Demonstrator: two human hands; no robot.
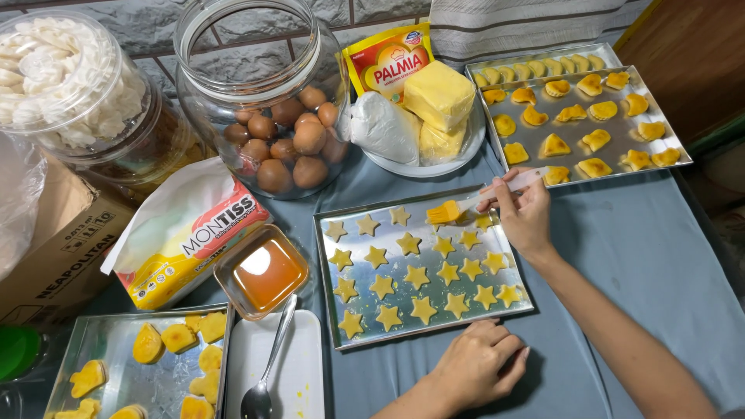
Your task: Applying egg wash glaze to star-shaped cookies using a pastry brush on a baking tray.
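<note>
In the middle of the frame, the right hand (526, 211) grips the clear handle of a yellow-bristled pastry brush (466, 205), whose bristles reach left of the hand over the top edge of a shiny metal baking tray (326, 268) filled with rows of pale yellow star-shaped biscuits (417, 275). The left hand (479, 365) rests palm down, fingers loosely curled and holding nothing, on the blue-grey tablecloth (636, 256) just below the tray's lower edge. Left of the tray sits a small rectangular glass dish of orange egg wash (261, 271).
</note>
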